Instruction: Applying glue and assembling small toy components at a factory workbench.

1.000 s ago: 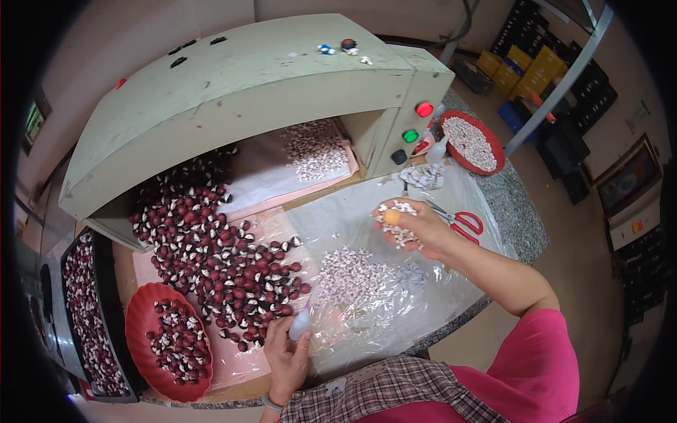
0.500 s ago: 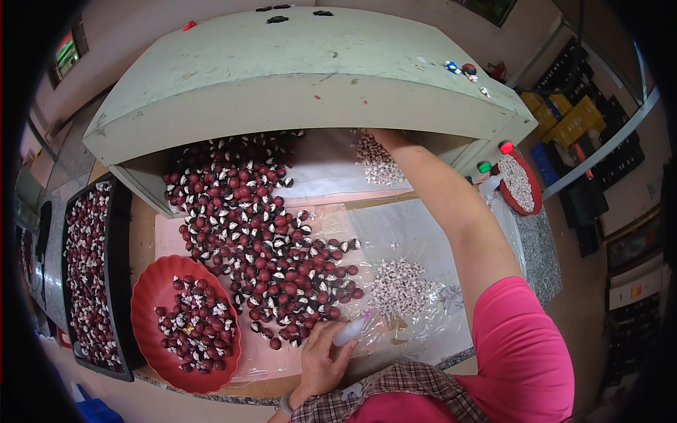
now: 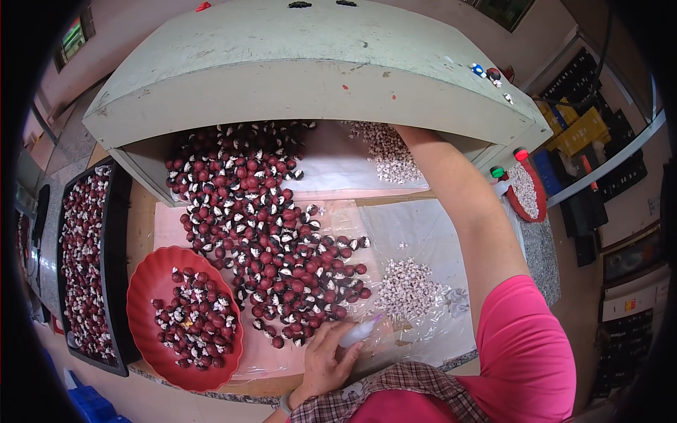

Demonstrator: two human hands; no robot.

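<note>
My left hand (image 3: pixel 327 361) is closed round a small translucent squeeze bottle (image 3: pixel 358 333) with a thin purplish tip. It rests at the near edge of the work surface, beside a big pile of dark red and black balls with white patches (image 3: pixel 289 271). Right of the bottle tip lies a heap of small whitish pieces (image 3: pixel 407 287) on clear plastic. My right arm reaches forward under the front edge of the pale green cabinet (image 3: pixel 282 95). The cabinet hides my right hand and its fingers. Beside that arm, more small whitish pieces (image 3: pixel 395 158) lie inside the cabinet.
A red scalloped bowl (image 3: pixel 144 331) of similar balls stands at the near left. Further left is a long black tray (image 3: pixel 116 282) filled with them. At the right are a red dish (image 3: pixel 539 194) of whitish pieces and bottles with a green cap (image 3: pixel 497 172) and a red cap (image 3: pixel 521 154).
The view has shifted slightly. My right arm remains under the cabinet, its wrist now further right of the whitish pieces. My left hand still holds the bottle, tilted a little flatter.
</note>
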